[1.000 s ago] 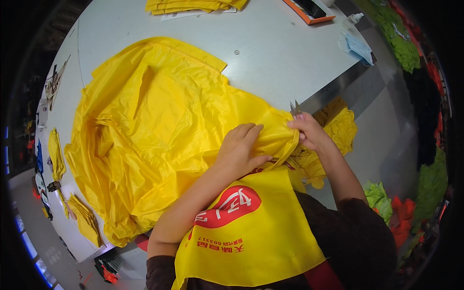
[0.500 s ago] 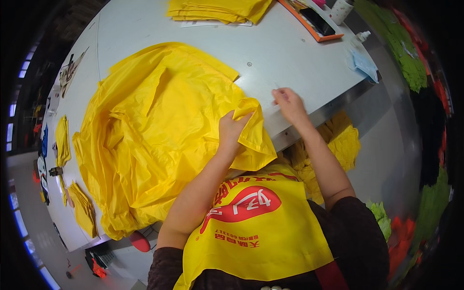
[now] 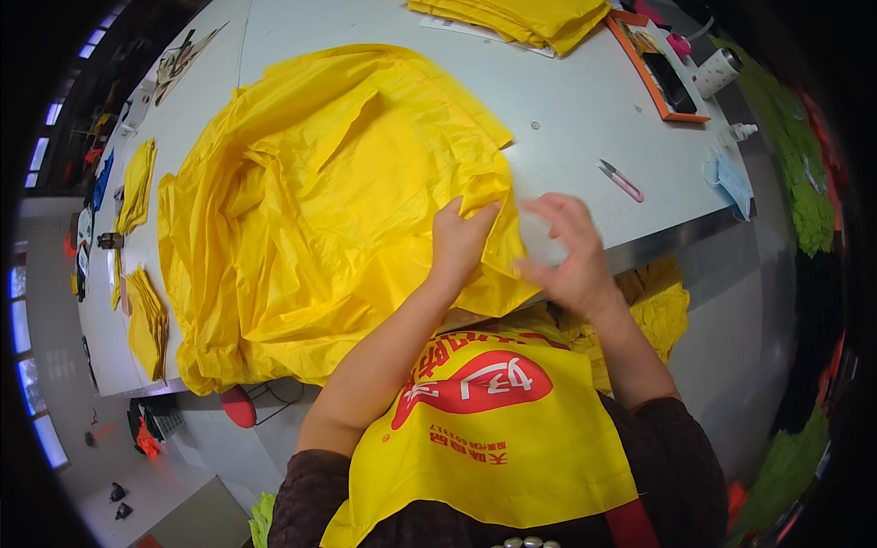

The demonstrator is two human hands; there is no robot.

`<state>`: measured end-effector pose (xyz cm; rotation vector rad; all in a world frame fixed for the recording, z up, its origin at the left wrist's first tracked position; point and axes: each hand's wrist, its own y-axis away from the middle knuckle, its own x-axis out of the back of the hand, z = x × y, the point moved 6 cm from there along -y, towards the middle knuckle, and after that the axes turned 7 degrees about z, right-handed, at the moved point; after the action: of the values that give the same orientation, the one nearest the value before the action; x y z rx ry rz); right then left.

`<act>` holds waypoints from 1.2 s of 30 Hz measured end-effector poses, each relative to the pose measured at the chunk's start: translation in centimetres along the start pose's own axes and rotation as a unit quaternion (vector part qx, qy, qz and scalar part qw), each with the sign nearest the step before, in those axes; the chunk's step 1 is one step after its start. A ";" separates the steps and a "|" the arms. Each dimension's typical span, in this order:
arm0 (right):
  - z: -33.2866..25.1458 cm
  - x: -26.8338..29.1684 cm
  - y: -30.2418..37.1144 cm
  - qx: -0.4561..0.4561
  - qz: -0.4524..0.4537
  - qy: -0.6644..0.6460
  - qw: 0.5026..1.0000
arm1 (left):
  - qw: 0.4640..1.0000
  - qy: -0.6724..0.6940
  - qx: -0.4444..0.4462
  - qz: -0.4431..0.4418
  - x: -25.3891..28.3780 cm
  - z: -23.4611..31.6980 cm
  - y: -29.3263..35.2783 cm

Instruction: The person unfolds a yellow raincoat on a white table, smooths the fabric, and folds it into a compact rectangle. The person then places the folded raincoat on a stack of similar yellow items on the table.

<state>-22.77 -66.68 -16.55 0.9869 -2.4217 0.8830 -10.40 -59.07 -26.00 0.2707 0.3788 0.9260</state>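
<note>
A large crumpled piece of thin, shiny yellow fabric (image 3: 320, 210) spreads over the table's near left part, its front edge draping off toward me. My left hand (image 3: 459, 239) is closed on a bunched fold near its right edge, thumb and fingers pinching the cloth. Just right of that fold, my right hand (image 3: 571, 251) hovers with fingers apart, slightly smeared by motion and holding nothing I can see. A pair of thread snips (image 3: 623, 181) with pink handles lies on the table beyond my right hand.
The pale table (image 3: 585, 100) bears a folded yellow stack (image 3: 521, 20) and an orange-edged tray (image 3: 653, 68) with a phone (image 3: 669, 82). A white bottle (image 3: 717, 73) and blue face mask (image 3: 728, 183) sit at the right. More yellow cloth (image 3: 662, 315) hangs below the table edge.
My right hand has come from over the table toward the yellow fabric, its fingers opening. The snips now show on the tabletop. My left hand keeps its hold; the view has shifted.
</note>
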 end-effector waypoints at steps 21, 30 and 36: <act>5.3 -15.3 -3.0 -0.129 -0.173 -0.118 0.969 | 0.694 -0.557 0.439 0.124 43.6 -11.2 38.2; -10.3 -35.4 0.2 0.062 -0.316 0.072 0.944 | 0.698 -0.528 -0.205 0.438 45.0 -4.8 32.7; -19.5 -41.8 11.3 0.125 -0.484 0.059 0.864 | 0.649 -0.640 -0.222 0.347 41.1 -2.8 20.6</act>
<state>-0.39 -26.86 -29.79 1.9032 -1.3754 0.8093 -4.21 -13.52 -28.82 0.5603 -1.3734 1.2902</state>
